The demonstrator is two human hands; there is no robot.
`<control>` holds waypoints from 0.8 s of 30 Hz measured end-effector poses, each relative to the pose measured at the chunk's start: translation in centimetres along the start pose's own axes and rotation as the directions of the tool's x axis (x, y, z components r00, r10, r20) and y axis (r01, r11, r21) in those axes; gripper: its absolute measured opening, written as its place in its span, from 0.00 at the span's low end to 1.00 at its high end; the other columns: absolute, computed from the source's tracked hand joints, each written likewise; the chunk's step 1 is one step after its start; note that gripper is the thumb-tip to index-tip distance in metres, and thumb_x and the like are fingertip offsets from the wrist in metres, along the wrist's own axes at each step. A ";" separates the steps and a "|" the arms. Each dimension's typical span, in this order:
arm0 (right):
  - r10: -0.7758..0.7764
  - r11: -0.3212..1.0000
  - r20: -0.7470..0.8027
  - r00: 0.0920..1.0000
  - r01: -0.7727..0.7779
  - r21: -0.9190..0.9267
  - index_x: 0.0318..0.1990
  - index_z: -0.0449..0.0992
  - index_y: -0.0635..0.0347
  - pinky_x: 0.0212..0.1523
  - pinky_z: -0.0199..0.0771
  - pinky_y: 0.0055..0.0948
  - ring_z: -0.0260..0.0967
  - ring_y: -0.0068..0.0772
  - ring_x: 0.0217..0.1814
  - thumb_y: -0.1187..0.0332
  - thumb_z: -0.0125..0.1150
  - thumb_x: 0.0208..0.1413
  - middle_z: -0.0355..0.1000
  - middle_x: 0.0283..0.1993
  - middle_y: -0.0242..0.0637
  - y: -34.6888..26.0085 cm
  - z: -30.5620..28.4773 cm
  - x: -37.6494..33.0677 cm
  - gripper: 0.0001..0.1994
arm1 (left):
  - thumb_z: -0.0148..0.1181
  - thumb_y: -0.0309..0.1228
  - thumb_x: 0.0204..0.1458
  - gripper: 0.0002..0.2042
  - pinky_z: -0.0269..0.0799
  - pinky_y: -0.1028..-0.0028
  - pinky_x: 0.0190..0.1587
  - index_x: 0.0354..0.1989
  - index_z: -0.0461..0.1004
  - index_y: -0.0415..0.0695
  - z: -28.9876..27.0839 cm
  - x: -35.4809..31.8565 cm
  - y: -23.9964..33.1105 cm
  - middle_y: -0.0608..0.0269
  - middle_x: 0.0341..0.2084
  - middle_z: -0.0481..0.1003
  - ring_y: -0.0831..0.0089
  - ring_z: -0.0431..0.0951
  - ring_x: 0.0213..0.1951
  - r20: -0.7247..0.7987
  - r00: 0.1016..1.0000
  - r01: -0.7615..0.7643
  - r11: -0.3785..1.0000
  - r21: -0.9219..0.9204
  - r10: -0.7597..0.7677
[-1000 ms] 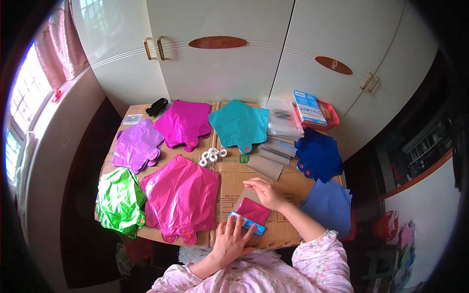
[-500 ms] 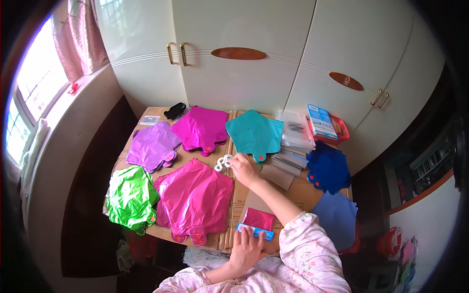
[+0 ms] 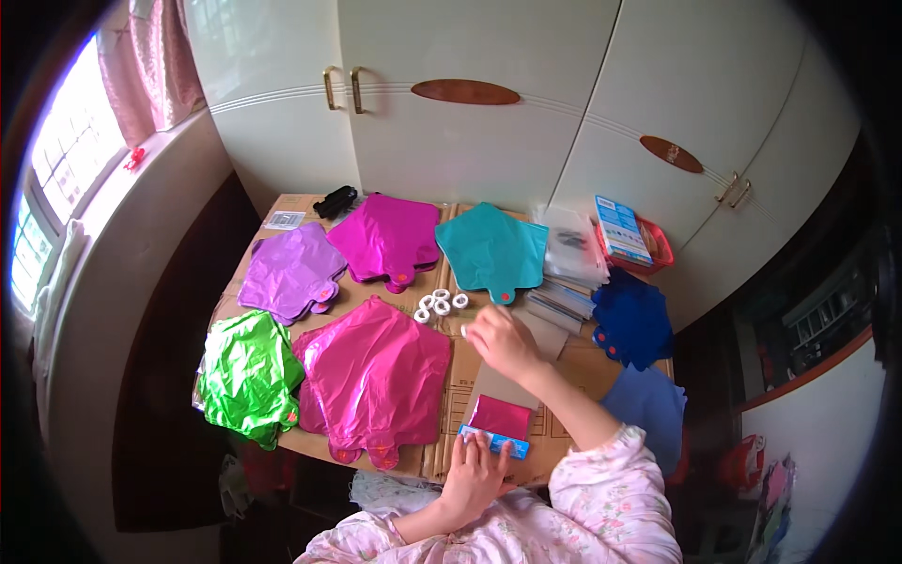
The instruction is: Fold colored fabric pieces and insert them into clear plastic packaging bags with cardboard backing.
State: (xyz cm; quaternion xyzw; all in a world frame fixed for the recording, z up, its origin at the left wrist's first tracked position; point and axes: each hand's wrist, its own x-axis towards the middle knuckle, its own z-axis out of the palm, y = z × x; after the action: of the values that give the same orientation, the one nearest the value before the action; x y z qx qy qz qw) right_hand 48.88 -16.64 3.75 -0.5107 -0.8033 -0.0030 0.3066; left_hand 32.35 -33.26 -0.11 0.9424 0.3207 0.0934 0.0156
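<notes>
Retreated from mid-frame rings (image 3: 442, 302), my right hand (image 3: 507, 345) pinches probably another; my left hand (image 3: 470, 484), spread, steadies the blue strip (image 3: 518, 448).

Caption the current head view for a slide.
Left hand on a pink packet, right hand pinching something white, among colourful foil shapes.
</notes>
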 end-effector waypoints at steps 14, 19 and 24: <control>0.497 0.545 0.684 0.533 -0.806 0.231 0.36 0.69 0.61 0.40 0.73 0.36 0.72 0.41 0.37 0.71 0.65 0.47 0.70 0.33 0.43 -0.1 -4.5 -6.9 0.11 | 0.57 0.58 0.45 0.39 0.56 0.43 0.57 0.63 0.60 0.46 0.8 -0.2 0.0 0.29 0.50 0.65 0.38 0.67 0.52 -0.003 1.000 0.019 1.000 0.012 -0.019; 0.330 0.892 0.469 0.819 -0.433 0.128 0.36 0.70 0.60 0.42 0.72 0.35 0.70 0.42 0.42 0.66 0.68 0.43 0.67 0.41 0.45 1.0 -1.1 -9.1 0.15 | 0.57 0.58 0.45 0.39 0.57 0.43 0.55 0.62 0.60 0.46 0.5 0.0 0.1 0.29 0.50 0.65 0.39 0.68 0.51 -0.011 1.000 0.000 1.000 0.029 0.000; 0.265 0.898 0.580 0.771 -0.416 0.143 0.34 0.70 0.60 0.43 0.71 0.37 0.71 0.46 0.40 0.66 0.67 0.43 0.69 0.38 0.46 0.5 -1.8 -8.9 0.14 | 0.57 0.58 0.45 0.38 0.57 0.43 0.55 0.62 0.61 0.46 0.6 -0.2 0.1 0.30 0.50 0.65 0.40 0.68 0.50 -0.029 1.000 0.009 1.000 0.023 -0.008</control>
State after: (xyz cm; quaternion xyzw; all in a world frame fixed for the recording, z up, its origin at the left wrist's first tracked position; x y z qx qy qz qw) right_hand 52.74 -24.28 0.67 -0.5827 -0.7427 0.3054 0.1249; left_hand 32.40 -33.41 -0.75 0.9397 0.3260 0.1033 0.0002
